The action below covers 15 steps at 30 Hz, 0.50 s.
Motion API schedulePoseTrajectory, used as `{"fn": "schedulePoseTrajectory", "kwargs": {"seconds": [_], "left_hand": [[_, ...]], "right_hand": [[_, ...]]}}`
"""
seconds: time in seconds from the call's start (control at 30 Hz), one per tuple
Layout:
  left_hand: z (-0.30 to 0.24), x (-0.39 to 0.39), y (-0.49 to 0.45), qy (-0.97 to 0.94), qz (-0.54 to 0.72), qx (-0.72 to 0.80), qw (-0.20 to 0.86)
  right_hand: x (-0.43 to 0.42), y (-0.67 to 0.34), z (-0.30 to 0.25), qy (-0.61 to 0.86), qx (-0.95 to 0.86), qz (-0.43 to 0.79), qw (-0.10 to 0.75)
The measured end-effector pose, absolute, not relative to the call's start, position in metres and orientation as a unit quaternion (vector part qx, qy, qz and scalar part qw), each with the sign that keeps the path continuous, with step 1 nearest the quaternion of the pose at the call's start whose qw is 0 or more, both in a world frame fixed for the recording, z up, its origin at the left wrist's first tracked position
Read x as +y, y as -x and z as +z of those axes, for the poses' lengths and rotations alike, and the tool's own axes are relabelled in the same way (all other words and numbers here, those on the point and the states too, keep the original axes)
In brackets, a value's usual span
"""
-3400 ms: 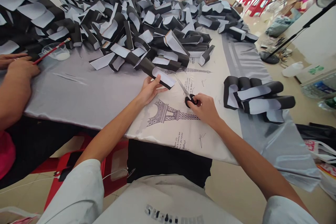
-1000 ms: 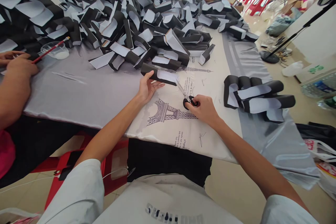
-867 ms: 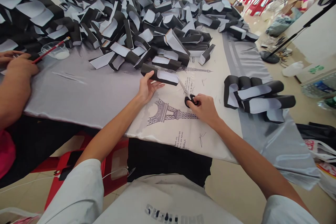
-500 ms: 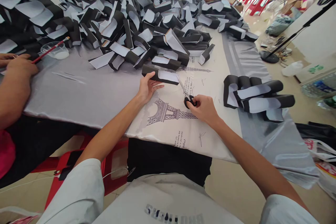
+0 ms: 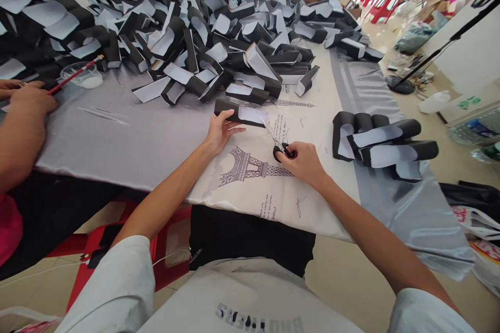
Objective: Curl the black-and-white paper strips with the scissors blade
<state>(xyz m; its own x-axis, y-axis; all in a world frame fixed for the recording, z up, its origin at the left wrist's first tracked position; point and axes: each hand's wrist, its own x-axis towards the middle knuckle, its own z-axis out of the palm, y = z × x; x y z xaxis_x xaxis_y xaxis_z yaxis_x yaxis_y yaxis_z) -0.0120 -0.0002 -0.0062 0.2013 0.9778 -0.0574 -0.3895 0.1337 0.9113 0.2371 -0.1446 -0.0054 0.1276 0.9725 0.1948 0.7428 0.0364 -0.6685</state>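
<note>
My left hand (image 5: pixel 222 132) grips a black-and-white folded paper piece (image 5: pixel 252 114) by its black left end, thumb on top. In my right hand (image 5: pixel 304 158) is a pair of scissors (image 5: pixel 284 151) with black handles, fingers through the loops. The blade tips meet the paper piece's right end; whether paper lies between the blades I cannot tell. Beneath both hands is a white cloth (image 5: pixel 250 192) printed with Eiffel Tower drawings. Just beyond my left hand, a large heap of similar paper pieces (image 5: pixel 187 41) covers the far side of the table.
A small stack of folded pieces (image 5: pixel 385 140) sits at the table's right. Another person's hand (image 5: pixel 31 96) is at the left, by a red brush (image 5: pixel 76 74) and a plastic cup (image 5: pixel 91 80). Two people sit beyond the heap. A black lamp stand (image 5: pixel 429 62) rises at right.
The paper piece has shifted slightly to the right in my left hand, its right end now at the scissor tips. The scissors' handles have spread a little; the rest looks the same.
</note>
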Motion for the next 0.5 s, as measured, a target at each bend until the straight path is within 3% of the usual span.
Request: {"fn": "schedulePoseTrajectory", "kwargs": {"seconds": [0.5], "left_hand": [[-0.0081,0.0019,0.0117,-0.409,0.53,0.324,0.668]], "right_hand": [[-0.1448,-0.2364,0.0003,0.671,-0.628,0.168,0.357]]}}
